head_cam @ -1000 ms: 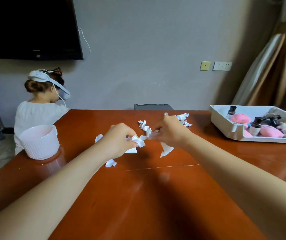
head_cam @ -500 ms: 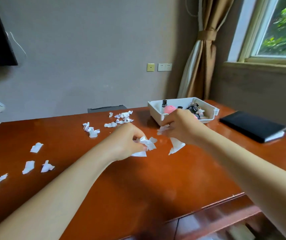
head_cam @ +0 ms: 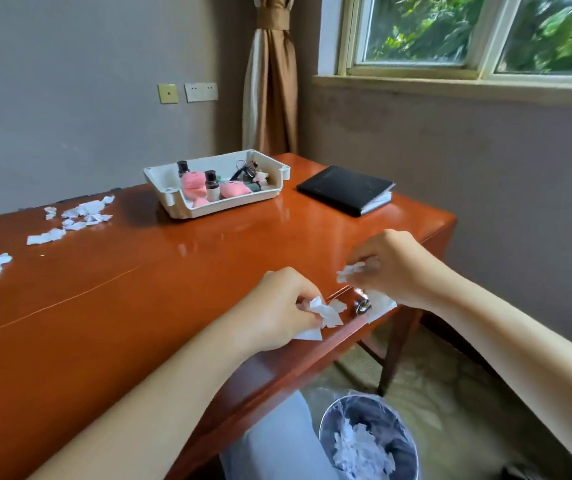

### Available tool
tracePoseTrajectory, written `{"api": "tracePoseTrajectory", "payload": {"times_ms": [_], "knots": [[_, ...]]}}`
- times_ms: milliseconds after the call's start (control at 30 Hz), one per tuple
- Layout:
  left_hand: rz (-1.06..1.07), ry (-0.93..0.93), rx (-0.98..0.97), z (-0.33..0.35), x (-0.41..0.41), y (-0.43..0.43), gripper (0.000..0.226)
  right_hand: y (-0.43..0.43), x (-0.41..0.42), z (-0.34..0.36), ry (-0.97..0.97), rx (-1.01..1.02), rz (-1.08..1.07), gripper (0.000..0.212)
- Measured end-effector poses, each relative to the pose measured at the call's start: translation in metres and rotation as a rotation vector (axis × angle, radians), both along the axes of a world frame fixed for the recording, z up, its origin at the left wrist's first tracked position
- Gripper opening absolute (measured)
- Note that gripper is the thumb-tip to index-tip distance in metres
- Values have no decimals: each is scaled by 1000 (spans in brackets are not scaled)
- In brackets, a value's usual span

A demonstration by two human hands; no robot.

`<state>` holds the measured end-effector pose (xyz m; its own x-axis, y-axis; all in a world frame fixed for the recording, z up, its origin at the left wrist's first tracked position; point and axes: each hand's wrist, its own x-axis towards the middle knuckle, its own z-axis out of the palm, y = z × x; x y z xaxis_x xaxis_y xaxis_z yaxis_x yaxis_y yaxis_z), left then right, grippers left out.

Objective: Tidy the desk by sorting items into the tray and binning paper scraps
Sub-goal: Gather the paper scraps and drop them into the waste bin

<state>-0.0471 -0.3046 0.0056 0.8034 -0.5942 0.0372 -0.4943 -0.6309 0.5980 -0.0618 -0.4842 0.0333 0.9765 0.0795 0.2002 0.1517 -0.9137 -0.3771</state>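
Observation:
My left hand (head_cam: 282, 306) grips a bunch of white paper scraps (head_cam: 322, 315) above the desk's front edge. My right hand (head_cam: 392, 268) pinches more white scraps (head_cam: 348, 271), and a larger piece hangs below its palm. Both hands are over the desk's front right part. On the floor below stands a grey bin (head_cam: 371, 441) with a plastic liner and white scraps inside. The white tray (head_cam: 180, 206) at the back holds pink plush toys, small bottles and keys. Several loose paper scraps (head_cam: 80, 216) lie on the desk at the far left.
A black notebook (head_cam: 345, 188) lies on the desk's right end beside the tray. A drawer knob (head_cam: 362, 306) shows on the desk front between my hands. My knee in light trousers (head_cam: 277, 445) is next to the bin. A curtain and window are behind.
My view has swung right and down, bringing the bin into sight. Both hands have carried their scraps from the desk's middle to its front right edge, above the bin.

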Motion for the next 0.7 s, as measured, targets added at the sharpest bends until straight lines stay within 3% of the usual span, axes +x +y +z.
{"api": "tracePoseTrajectory", "payload": {"times_ms": [400, 600, 700], "knots": [[122, 215, 6, -141, -6, -107, 32, -76, -15, -144, 209, 155, -225, 23], [157, 340, 52, -215, 6, -134, 44, -96, -3, -231, 344, 193, -327, 7], [178, 408, 113, -255, 16, -145, 28, -102, 2, -273, 410, 205, -402, 17]]}}
